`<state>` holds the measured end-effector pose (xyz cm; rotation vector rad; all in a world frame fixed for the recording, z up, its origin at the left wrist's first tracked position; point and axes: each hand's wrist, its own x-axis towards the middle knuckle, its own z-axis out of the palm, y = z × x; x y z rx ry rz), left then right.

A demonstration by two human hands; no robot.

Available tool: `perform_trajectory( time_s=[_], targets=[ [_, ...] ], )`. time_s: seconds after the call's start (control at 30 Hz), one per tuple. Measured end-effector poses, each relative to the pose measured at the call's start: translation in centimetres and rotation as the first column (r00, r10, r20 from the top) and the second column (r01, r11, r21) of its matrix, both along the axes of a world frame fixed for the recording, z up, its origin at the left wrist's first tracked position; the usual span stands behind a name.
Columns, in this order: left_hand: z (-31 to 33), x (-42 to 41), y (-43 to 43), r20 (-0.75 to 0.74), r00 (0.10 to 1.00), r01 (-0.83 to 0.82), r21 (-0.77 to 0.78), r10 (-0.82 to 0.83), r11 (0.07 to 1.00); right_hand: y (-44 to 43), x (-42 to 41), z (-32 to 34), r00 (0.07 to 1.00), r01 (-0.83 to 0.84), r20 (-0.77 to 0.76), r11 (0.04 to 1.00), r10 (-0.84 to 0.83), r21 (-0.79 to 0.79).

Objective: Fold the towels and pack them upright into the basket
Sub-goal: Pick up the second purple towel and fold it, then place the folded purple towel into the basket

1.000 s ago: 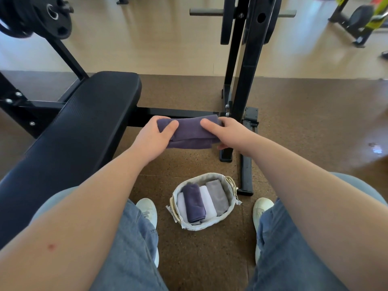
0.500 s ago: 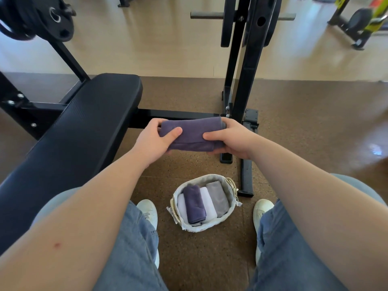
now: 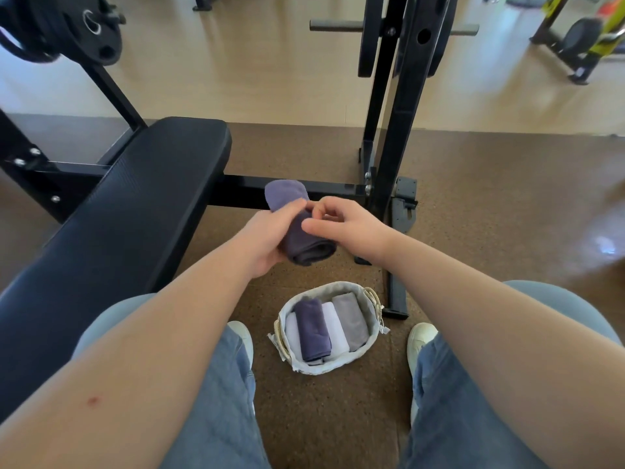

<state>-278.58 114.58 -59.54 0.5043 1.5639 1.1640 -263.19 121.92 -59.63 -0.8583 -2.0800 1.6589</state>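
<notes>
My left hand [image 3: 267,238] grips a folded purple towel [image 3: 301,238] in the air above the floor, one end pointing away from me and the rolled end toward me. Beside it, my right hand [image 3: 348,225] has its fingers loosely curled, and its thumb touches the towel's side. Below, between my feet, stands a small pale lined basket [image 3: 373,336] with rope handles. Upright in it are a purple towel [image 3: 311,330], white towels [image 3: 334,333] and a grey towel [image 3: 350,319].
A black padded weight bench [image 3: 111,231] runs along my left. Its black steel frame and upright post [image 3: 395,147] stand just behind the hands. My knees in jeans and white shoes [image 3: 419,336] flank the basket on the brown cork floor.
The towel was held crosswise by both hands at its ends. Now it is turned lengthwise in my left hand, and my right hand has let go of its end and drawn close.
</notes>
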Motion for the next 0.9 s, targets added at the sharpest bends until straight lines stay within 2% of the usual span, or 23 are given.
perform_trajectory(
  time_s=[0.07,0.17,0.33,0.5,0.6,0.77,0.9],
  targets=[
    [-0.4,0.2,0.1,-0.025,0.999,-0.032,-0.009,0.031,0.999,0.2,-0.2,-0.1,0.984,0.151,-0.081,0.983,-0.16,-0.105],
    [-0.8,0.8,0.5,0.05,0.998,-0.025,-0.036,0.027,0.999,0.9,-0.1,-0.4,0.954,0.295,-0.012,0.948,-0.298,-0.116],
    [-1.4,2.0,1.7,0.254,0.964,-0.069,-0.032,0.075,0.997,2.0,0.3,-1.1,0.965,0.252,0.123,0.947,-0.231,-0.198],
    [-3.4,3.0,2.4,0.355,0.929,-0.096,-0.041,0.105,0.995,3.1,0.7,-2.8,0.95,0.263,0.234,0.932,-0.206,-0.25],
    [-5.1,3.6,2.9,0.373,0.92,-0.102,-0.071,0.121,0.992,3.5,1.3,-4.1,0.947,0.267,0.267,0.902,-0.18,-0.338],
    [-9.1,3.5,3.3,0.409,0.896,-0.129,-0.132,0.172,0.983,4.0,2.1,-7.4,0.92,0.242,0.381,0.903,-0.097,-0.355],
    [-13.3,3.5,4.1,0.407,0.898,-0.09,-0.202,0.167,0.975,3.7,2.7,-11.2,0.916,0.277,0.389,0.861,-0.102,-0.426]
  ],
)
